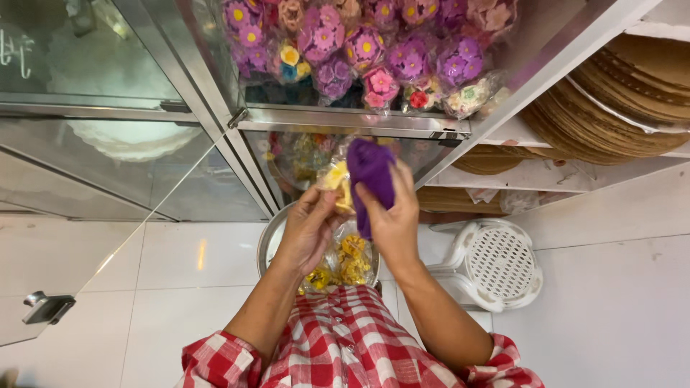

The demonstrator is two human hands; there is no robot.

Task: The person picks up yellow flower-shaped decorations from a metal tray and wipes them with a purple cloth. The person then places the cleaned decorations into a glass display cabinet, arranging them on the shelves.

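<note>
Purple, the soft piece (371, 176) held up at the centre of the view sits pinched in the right hand (392, 215), whose fingers close round its lower end. At its nine o'clock, the left hand (310, 226) grips a small clear packet (336, 183) with yellow pieces inside; the two items touch or nearly touch. Both hands are clenched on what they hold, raised before the glass cabinet (345, 118).

How far the work stands can only be judged: the purple piece and the yellow packet appear to be out of the cabinet and in hand, not yet set down anywhere. At six o'clock from the hands, a round metal tray (267, 241) carries clear bags of yellow flowers (352, 259), so some stock seems already gathered there. The cabinet shelf at twelve o'clock is still crowded.

That shelf holds many clear-wrapped packets of flowers (374, 43): purple with yellow centres, pink, a few blue, yellow and white. A lower shelf behind the hands holds more wrapped yellow pieces, blurred through glass. At two o'clock, open shelves carry stacked round brown boards (611, 108). A white plastic stool (496, 262) stands at four o'clock on the white tiled floor. At ten o'clock, a white scalloped disc (129, 140) lies behind glass. No readable label shows on any packet.
</note>
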